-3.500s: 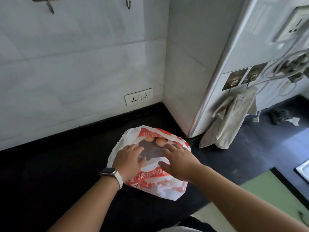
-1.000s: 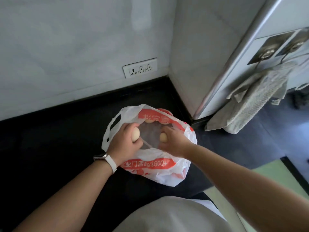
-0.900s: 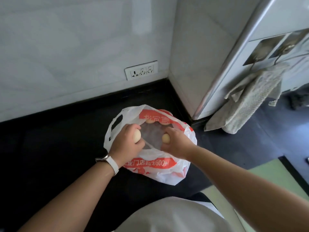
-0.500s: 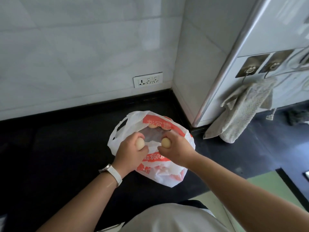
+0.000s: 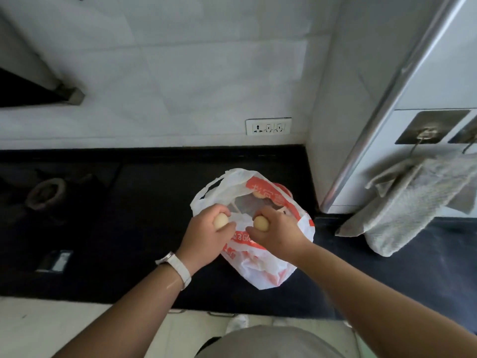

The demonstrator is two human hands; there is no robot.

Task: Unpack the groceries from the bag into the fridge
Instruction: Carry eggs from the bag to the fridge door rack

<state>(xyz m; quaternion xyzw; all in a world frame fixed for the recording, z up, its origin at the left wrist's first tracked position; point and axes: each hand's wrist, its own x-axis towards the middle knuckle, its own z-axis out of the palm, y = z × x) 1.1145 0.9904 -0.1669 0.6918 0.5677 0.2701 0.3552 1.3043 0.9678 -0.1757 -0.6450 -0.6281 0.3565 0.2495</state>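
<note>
Gripping one egg (image 5: 220, 220), left hand (image 5: 206, 236), another egg (image 5: 261, 223) clasped in right hand (image 5: 277, 232), above bag (image 5: 260, 267)

Views: one, head-worn, wide-angle.
Facing: forward and steeply down onto the dark surface (image 5: 144, 228) and the tiled wall (image 5: 180, 73) behind it.
Nearness: close, at arm's reach; both forearms enter from the lower edge.
Edges: straight lines bow towards the frame's sides.
</note>
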